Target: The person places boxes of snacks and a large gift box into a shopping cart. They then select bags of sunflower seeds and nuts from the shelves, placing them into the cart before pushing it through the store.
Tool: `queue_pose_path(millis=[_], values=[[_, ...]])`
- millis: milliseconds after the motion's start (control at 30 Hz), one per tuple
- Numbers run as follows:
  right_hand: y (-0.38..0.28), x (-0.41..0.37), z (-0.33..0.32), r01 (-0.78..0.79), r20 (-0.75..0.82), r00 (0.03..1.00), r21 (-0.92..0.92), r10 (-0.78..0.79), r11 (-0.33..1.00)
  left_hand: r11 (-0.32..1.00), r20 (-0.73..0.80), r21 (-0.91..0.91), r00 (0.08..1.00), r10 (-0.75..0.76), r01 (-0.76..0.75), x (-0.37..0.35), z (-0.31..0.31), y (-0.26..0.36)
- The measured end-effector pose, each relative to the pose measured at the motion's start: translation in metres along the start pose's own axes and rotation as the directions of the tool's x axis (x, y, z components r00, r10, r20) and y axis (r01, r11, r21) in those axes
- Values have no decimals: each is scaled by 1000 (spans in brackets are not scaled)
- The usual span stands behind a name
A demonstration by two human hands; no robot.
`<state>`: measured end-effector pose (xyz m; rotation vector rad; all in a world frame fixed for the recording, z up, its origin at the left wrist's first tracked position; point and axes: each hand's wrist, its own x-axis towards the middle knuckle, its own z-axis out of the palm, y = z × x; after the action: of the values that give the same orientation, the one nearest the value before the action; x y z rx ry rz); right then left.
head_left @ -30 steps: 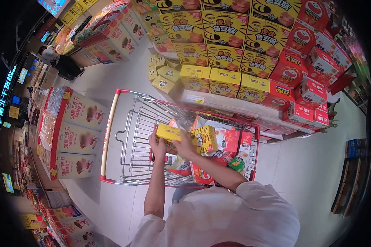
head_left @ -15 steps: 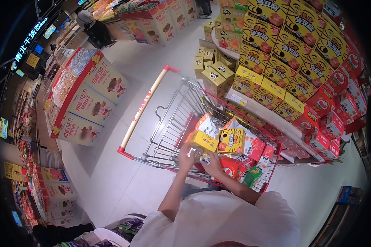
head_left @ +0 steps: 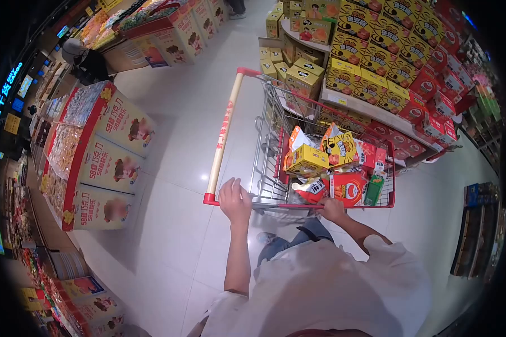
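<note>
A shopping cart (head_left: 227,132) with a cream handle and red corners stands in front of me, side-on. My left hand (head_left: 235,199) is raised beside the handle's lower red corner, fingers apart, holding nothing. My right hand (head_left: 333,209) is closed on the cart's near red rim. Inside the basket are a yellow box (head_left: 307,161), a yellow snack pack (head_left: 340,149), a red pack with a round logo (head_left: 348,189), a green pack (head_left: 374,189) and a red box (head_left: 371,157).
Stacked yellow boxes (head_left: 371,53) and red boxes (head_left: 433,121) line the cart's far side. To the left stands a candy display (head_left: 104,163) with printed panels. A person (head_left: 84,60) is at the upper left; another person's legs show at the top. Dark shelving (head_left: 475,236) is at right.
Both hands have left the packages in the basket. My left hand moved left towards the handle, and my right hand moved to the near rim. The cart appears turned and further right in view.
</note>
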<state>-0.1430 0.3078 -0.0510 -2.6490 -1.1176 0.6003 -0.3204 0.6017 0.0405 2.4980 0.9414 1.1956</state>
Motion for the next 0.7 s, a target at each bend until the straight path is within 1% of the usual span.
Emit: queue_pose_path(millis=[67, 100, 133, 167, 233, 367, 567, 700], values=[[-1, 3, -2, 1, -24, 1000, -12, -1, 1000, 997, 58, 65, 998, 40, -43, -9, 10, -3], [-6, 4, -4, -42, 8, 999, -21, 42, 999, 993, 86, 96, 994, 66, -75, -11, 15, -7], [-14, 7, -12, -77, 37, 996, -36, 79, 996, 991, 6, 110, 997, 72, -72, -6, 18, -6], [-19, 7, -16, -112, 67, 991, -50, 115, 992, 991, 15, 94, 996, 92, -93, -5, 17, -9], [-18, 8, -2, -101, 55, 993, -53, 103, 994, 989, 26, 79, 992, 123, -125, -3, 13, -17], [-23, 13, 16, -61, 49, 997, -66, 64, 996, 986, 40, 107, 991, 126, -129, 0, 12, -34], [-52, 26, 28, -85, -35, 996, -84, 82, 993, 984, 72, 112, 989, 132, -140, 26, 19, -66], [-95, 34, 20, -136, 66, 988, -38, 138, 990, 979, 92, 133, 986, 142, -153, 46, 21, -97]])
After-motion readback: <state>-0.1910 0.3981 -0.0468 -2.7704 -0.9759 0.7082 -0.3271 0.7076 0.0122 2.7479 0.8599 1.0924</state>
